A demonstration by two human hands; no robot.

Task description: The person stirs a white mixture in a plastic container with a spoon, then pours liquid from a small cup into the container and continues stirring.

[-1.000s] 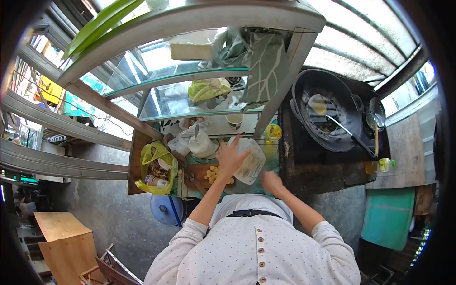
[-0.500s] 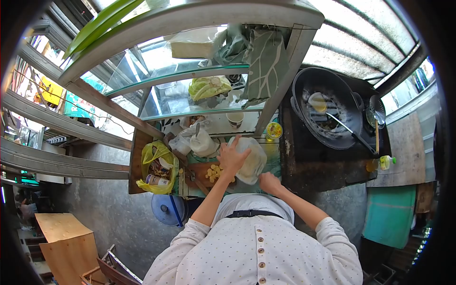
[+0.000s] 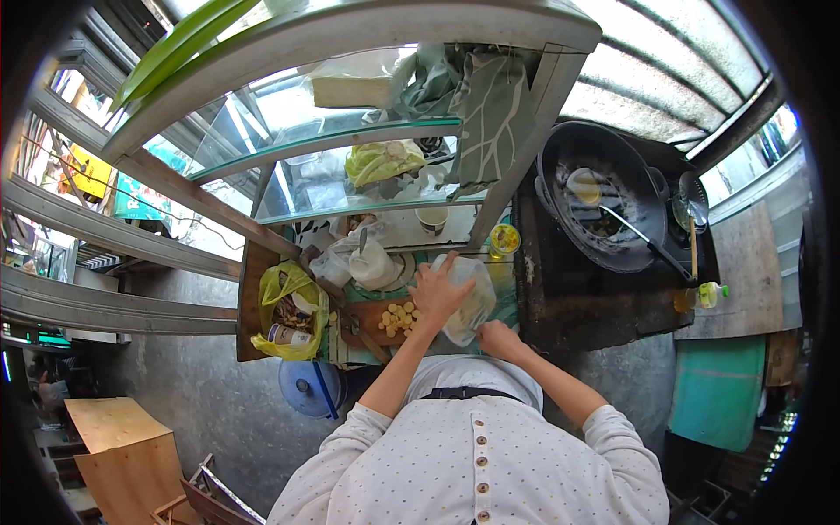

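A translucent plastic container or bag (image 3: 470, 304) with pale contents sits on the green-covered counter in front of me. My left hand (image 3: 440, 293) lies over its left side, fingers spread. At its lower right edge, my right hand (image 3: 499, 338) is closed in a fist-like grip; it seems to pinch the rim, though what the fingers hold is too small to tell. Left of my left wrist, several yellowish round slices (image 3: 398, 318) lie on a brown cutting board (image 3: 360, 311). A knife (image 3: 367, 339) rests at the board's left side. Behind is a white plastic bag (image 3: 374, 265).
A yellow bag of scraps (image 3: 290, 311) stands at the left. To the right, a large black wok (image 3: 604, 197) holds a ladle. Near the container stands a yellow-lidded jar (image 3: 504, 240). A glass-shelved cabinet (image 3: 350, 136) rises ahead; a blue lidded pot (image 3: 309, 387) is below left.
My left hand has shifted slightly right over the container, with its fingers spread wider, uncovering more of the slices. My right hand has barely moved.
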